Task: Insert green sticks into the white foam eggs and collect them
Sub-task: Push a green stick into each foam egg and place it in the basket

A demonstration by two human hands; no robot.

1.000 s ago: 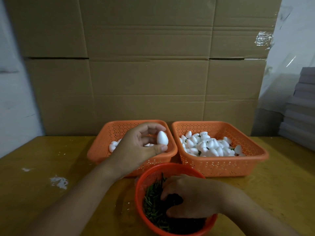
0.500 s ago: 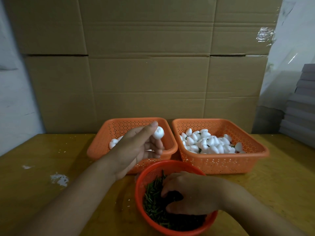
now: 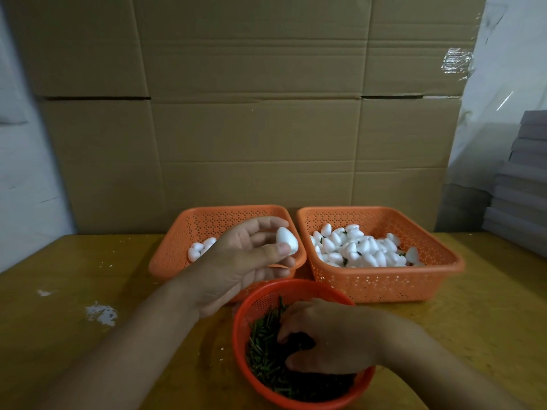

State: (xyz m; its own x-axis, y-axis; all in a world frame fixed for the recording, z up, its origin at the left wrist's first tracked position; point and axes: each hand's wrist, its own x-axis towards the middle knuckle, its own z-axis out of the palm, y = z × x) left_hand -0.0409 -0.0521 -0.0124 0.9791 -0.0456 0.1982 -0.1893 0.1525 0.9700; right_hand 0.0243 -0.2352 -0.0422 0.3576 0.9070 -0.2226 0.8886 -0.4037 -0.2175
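Observation:
My left hand (image 3: 236, 264) holds a white foam egg (image 3: 286, 240) between thumb and fingers, above the front of the left orange basket (image 3: 171, 253), which has a few plain eggs (image 3: 199, 250) in it. My right hand (image 3: 331, 335) reaches down into the round red basket (image 3: 296, 291) of green sticks (image 3: 263, 350), fingers curled among them; whether it grips a stick is hidden. The right orange basket (image 3: 384, 282) holds many eggs (image 3: 361, 247), some showing green stick ends.
A wall of brown cardboard boxes (image 3: 251, 113) stands right behind the baskets. Grey stacked sheets (image 3: 527, 173) rise at the far right. White foam crumbs (image 3: 100, 313) lie on the yellow wooden table (image 3: 74, 291) at the left.
My left hand has turned the egg between its fingers and kept it over the left basket. My right hand stays in the stick basket, shifting only slightly.

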